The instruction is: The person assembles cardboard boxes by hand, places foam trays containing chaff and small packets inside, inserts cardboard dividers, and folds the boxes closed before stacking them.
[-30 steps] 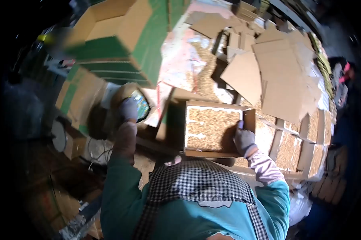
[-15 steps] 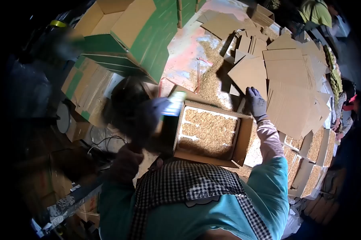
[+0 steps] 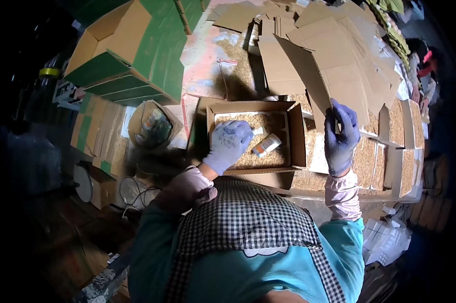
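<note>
My left hand [image 3: 230, 145], in a pale glove, is over the left part of an open cardboard box [image 3: 300, 136] with a layer of tan loose material [image 3: 245, 160] inside. Its fingers are curled, and what they hold, if anything, is hidden. Beside it a small printed packet [image 3: 267, 145] lies on the tan material. My right hand [image 3: 343, 132], also gloved, pinches the lower corner of a cardboard sheet [image 3: 309, 70], which stands tilted up from the pile to the right of the box.
A round container [image 3: 175, 123] with printed packets inside stands left of the box. Large green and brown cartons [image 3: 157, 55] are at the upper left. Loose cardboard sheets [image 3: 339, 55] lie at the upper right. Filled boxes [image 3: 402, 166] line the right. Another person's arm [image 3: 416, 93] shows at the far right.
My left hand has moved from the round container to the box, where a packet now lies. My right hand has left the box's right side and raised a cardboard sheet.
</note>
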{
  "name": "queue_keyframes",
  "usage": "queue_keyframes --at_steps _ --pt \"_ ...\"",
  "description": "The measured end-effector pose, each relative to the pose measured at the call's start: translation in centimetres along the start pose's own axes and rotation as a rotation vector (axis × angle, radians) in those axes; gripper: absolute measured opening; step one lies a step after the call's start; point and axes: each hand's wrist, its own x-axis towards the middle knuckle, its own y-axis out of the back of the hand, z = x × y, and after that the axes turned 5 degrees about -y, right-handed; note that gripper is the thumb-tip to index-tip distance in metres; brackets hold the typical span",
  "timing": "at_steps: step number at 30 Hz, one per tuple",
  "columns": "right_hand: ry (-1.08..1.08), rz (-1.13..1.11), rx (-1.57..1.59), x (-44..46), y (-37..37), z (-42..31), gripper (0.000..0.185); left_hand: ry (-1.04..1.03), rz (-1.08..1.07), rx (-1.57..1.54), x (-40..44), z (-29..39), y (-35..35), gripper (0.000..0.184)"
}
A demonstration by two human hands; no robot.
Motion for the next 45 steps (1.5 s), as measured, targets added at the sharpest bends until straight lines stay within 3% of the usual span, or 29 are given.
queue_keyframes --at_steps 1,2,4,7,8,9,11,12,14,16,17,18,20,22,23,24,25,26,28,30,32,33,35,36,38,40,42,44,45 --pt "-0.001 0.027 0.034 -0.5 0.1 -0.7 0.037 0.055 -0.082 0.059 0.0 -0.4 0.5 0.011" --pt "-0.017 0.03 0.031 -1.1 0.3 -1.6 0.041 0.002 0.048 -0.03 0.0 -1.4 1.3 0.009" --pt "0.045 -0.111 0.035 -2.8 0.3 -3.0 0.044 0.122 0.34 -0.193 -0.3 -2.3 4.6 0.009" --pt "0.336 -0.71 -0.009 -5.9 -3.0 -2.6 0.032 -0.012 0.331 0.501 -4.8 -11.9 7.6 0.014" --pt "0.43 -0.94 -0.081 -7.6 -4.7 -1.5 0.028 0.064 0.244 0.694 -7.0 -16.1 7.9 0.015" --pt "0.36 -1.04 0.062 -7.8 -5.7 -1.5 0.025 0.051 0.244 0.694 -8.8 -19.0 7.9 0.015" --pt "0.214 -1.276 0.22 -8.0 -8.0 -0.3 0.028 0.271 -0.155 0.613 -11.4 -22.4 8.0 0.026" --pt "0.199 -1.382 0.093 -8.7 -9.2 0.8 0.025 0.258 -0.146 0.614 -10.5 -21.6 8.5 0.026" --pt "0.135 -1.534 -0.097 -8.9 -11.0 0.8 0.023 -0.064 0.19 0.53 -8.0 -17.8 9.2 0.035" --pt "0.093 -1.578 -0.188 -7.0 -9.8 -1.7 0.03 0.232 0.076 -0.044 -7.1 -13.5 8.5 0.037" --pt "0.115 -1.435 -0.08 -6.9 -8.8 -1.2 0.04 0.422 -0.014 -0.374 -6.4 -10.7 9.0 0.038" --pt "-0.085 -1.375 -0.111 -4.2 -6.1 -3.2 0.044 0.353 0.018 -0.668 -8.6 -12.7 4.4 0.045" --pt "-0.343 -0.669 0.074 -3.4 -2.9 -1.5 0.044 0.691 -0.146 -1.174 -8.4 -7.6 5.3 0.069" --pt "-0.553 -0.783 -0.417 -2.0 -1.5 1.5 0.051 0.917 -0.267 -1.18 -9.8 -9.5 -0.1 0.095" --pt "-0.512 -0.896 -0.173 -3.4 -3.1 3.3 0.055 0.884 -0.262 -1.222 -9.8 -9.5 -2.6 0.109" --pt "-0.462 -0.997 0.076 -5.6 -5.6 5.7 0.06 0.843 -0.252 -1.258 -9.1 -9.3 -5.1 0.124" --pt "-0.079 -1.018 -0.037 -7.5 -8.2 5.7 0.066 0.793 -0.184 -1.019 -8.6 -8.3 -7.8 0.13" --pt "-0.077 -1.235 -0.224 -7.3 -9.5 3.3 0.066 0.75 -0.116 -0.775 -8.4 -7.2 -9.5 0.136" --pt "-0.156 -1.1 0.042 -7.3 -8.8 6.5 0.072 0.749 -0.042 -0.741 -7.9 -7.0 -8.4 0.131" --pt "-0.18 -0.712 -0.132 -7.8 -6.8 8.1 0.079 0.678 -0.018 -0.67 -7.9 -7.6 -7.7 0.123" --pt "-0.53 -0.774 0.418 -13.7 -10.0 13.0 0.079 0.607 -0.081 -0.839 -7.5 -7.9 -5.4 0.106" --pt "-0.657 -0.708 0.494 -14.9 -9.9 12.0 0.076 0.604 -0.048 -0.828 -7.6 -8.3 -5.1 0.106" --pt "-0.812 -0.585 0.714 -12.4 -10.5 5.7 0.071 0.531 -0.091 -1.299 -7.4 -9.6 -4.4 0.083" --pt "-0.851 -0.522 0.856 -9.8 -9.5 2.0 0.07 0.52 -0.069 -1.291 -6.6 -9.8 -2.5 0.083" --pt "-0.962 -0.472 0.95 -7.6 -9.3 2.0 0.064 0.228 -0.03 -1.025 -3.4 -9.6 5.0 0.07" --pt "-1.111 -0.341 1.156 -2.7 -8.5 -2.2 0.059 0.176 0.329 -0.656 -1.3 -12.2 13.8 0.075" --pt "-0.896 -0.207 1.28 1.6 -10.6 -2.6 0.051 0.241 0.874 -0.157 0.4 -16.0 22.4 0.081" --pt "-0.908 -0.136 1.342 8.2 -12.7 -7.9 0.051 0.561 1.141 0.299 -0.2 -23.2 27.6 0.081" --pt "-0.842 -0.125 1.337 11.0 -13.8 -11.2 0.05 0.464 0.96 -0.21 -1.5 -28.5 28.1 0.068"
